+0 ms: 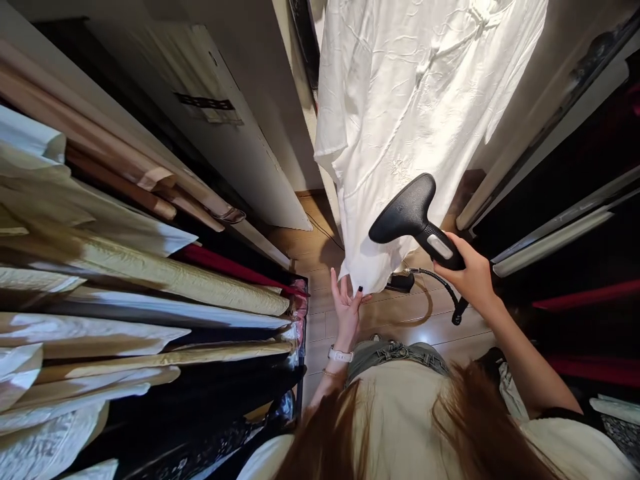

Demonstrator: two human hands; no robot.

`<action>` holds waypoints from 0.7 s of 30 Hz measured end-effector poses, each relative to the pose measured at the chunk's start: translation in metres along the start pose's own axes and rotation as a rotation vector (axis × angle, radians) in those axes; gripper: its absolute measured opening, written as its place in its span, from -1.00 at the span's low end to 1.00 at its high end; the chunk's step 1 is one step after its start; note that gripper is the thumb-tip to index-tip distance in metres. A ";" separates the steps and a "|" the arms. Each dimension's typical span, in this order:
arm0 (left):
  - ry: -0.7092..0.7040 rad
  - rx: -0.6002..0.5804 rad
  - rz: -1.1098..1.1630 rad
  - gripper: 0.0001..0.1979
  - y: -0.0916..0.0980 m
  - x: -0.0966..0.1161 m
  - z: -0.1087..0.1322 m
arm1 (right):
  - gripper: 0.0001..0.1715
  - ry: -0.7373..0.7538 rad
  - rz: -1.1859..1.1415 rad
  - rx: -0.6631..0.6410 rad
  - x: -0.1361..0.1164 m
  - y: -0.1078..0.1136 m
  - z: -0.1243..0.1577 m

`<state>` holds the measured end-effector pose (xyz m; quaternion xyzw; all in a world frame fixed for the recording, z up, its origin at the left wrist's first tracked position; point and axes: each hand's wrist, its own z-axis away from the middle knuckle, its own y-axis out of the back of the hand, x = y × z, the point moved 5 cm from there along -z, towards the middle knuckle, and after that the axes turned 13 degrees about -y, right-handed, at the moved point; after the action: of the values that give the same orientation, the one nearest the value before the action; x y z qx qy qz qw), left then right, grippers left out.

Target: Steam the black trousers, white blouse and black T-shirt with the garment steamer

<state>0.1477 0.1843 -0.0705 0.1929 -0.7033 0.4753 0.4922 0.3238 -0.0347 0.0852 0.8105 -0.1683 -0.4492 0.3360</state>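
Observation:
A long white garment (410, 113) hangs in front of me, creased, its hem near the floor. My right hand (467, 270) is closed round the handle of a black garment steamer head (407, 210), held just in front of the garment's lower part; its hose (445, 288) curls down below my wrist. My left hand (347, 303), wearing a white watch, reaches to the garment's bottom hem, thumb and fingers pinching the cloth edge.
A rack of hanging clothes (125, 280) in cream, white and red fills the left side. Dark hanging clothes and rails (575, 227) stand on the right. A narrow strip of wooden floor (400, 313) lies between, with a small black object (400, 281) on it.

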 end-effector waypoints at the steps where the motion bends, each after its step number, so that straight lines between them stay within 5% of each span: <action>1: -0.024 -0.001 -0.024 -0.01 0.002 -0.002 0.002 | -0.37 0.024 0.027 -0.019 -0.003 0.002 -0.002; 5: -0.037 0.006 -0.109 -0.29 0.012 -0.006 0.007 | -0.42 0.133 0.134 -0.086 -0.013 0.009 -0.009; 9: 0.036 -0.052 -0.028 -0.22 0.014 0.006 0.001 | -0.41 0.161 0.147 -0.086 -0.013 0.015 -0.009; 12: 0.213 -0.161 0.131 -0.19 0.005 0.012 -0.005 | -0.38 0.100 0.102 -0.029 -0.005 0.019 -0.005; 16: 0.370 -0.045 0.301 -0.53 -0.011 0.002 -0.013 | -0.36 -0.034 0.019 0.125 0.011 0.027 0.005; 21: 0.485 -0.051 0.529 -0.63 -0.045 -0.030 -0.022 | -0.33 -0.172 -0.046 0.273 0.032 0.041 0.020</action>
<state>0.2050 0.1756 -0.0736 -0.1266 -0.6030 0.6007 0.5094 0.3254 -0.0905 0.0869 0.8108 -0.2374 -0.4974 0.1970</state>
